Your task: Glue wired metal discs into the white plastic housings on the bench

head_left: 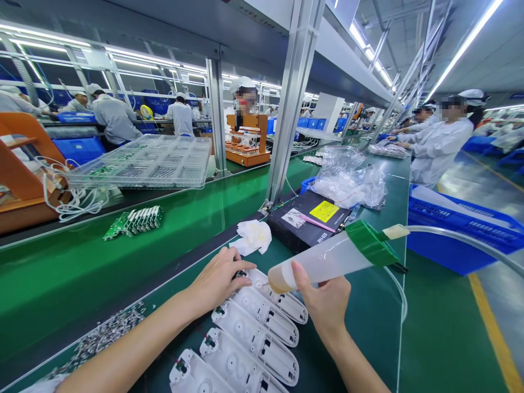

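Several white plastic housings (249, 327) lie side by side in a slanting row on the green mat. My left hand (221, 278) is at the upper end of the farthest housings, thumb and fingers curled close around a small dark part there that is mostly hidden. In my right hand (323, 300) is a translucent dispensing syringe (323, 256) with a green cap (371, 244) and a clear hose. Its tip points left and down, just above the farthest housing. A crumpled white tissue (252, 237) lies beyond my left hand.
A black box (303, 221) with a yellow label stands behind the syringe. Small metal parts (102, 338) are heaped at the left. Circuit boards (135, 221) rest on the green belt. Plastic bags (352, 180), a metal post (292, 103) and a blue crate (458, 229) stand farther out; people work beyond.
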`<state>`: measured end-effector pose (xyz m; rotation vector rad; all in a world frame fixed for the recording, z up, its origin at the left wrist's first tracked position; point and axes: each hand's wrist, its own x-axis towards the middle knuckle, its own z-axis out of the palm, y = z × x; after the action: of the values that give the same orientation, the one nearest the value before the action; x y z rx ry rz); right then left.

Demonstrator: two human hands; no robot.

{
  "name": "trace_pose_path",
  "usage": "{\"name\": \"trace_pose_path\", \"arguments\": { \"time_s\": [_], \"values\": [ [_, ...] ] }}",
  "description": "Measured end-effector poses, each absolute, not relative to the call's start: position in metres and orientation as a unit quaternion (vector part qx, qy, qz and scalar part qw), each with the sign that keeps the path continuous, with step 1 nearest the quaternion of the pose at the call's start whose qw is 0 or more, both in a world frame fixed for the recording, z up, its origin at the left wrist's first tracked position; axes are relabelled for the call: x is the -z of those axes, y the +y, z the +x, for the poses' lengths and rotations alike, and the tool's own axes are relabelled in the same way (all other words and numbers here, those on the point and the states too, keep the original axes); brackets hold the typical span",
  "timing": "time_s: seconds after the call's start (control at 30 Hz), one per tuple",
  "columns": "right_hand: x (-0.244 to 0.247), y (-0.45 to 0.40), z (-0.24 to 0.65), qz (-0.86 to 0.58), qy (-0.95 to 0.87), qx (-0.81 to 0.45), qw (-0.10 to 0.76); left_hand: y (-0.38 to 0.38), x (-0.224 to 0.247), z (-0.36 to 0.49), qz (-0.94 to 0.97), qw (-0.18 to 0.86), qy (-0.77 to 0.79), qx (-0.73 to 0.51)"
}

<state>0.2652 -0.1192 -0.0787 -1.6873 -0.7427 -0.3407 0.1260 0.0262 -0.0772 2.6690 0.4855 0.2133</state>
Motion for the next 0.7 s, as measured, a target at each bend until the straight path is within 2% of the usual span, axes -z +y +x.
{"name": "trace_pose_path", "arguments": {
  "time_s": [0.27,0.53,0.7],
  "values": [
    [0.077,-0.118,0.26,-0.721,-0.293,0.102,0.619,0.026,0.079,0.127,0.959,0.207,0.178,-0.081],
    [0.079,-0.124,0.273,-0.648,-0.222,0.081,0.724,0.025,0.073,0.114,0.956,0.219,0.176,-0.087],
    [0.076,-0.127,0.251,-0.66,-0.269,0.091,0.696,0.022,0.075,0.094,0.958,0.217,0.17,-0.077]
  ]
}}
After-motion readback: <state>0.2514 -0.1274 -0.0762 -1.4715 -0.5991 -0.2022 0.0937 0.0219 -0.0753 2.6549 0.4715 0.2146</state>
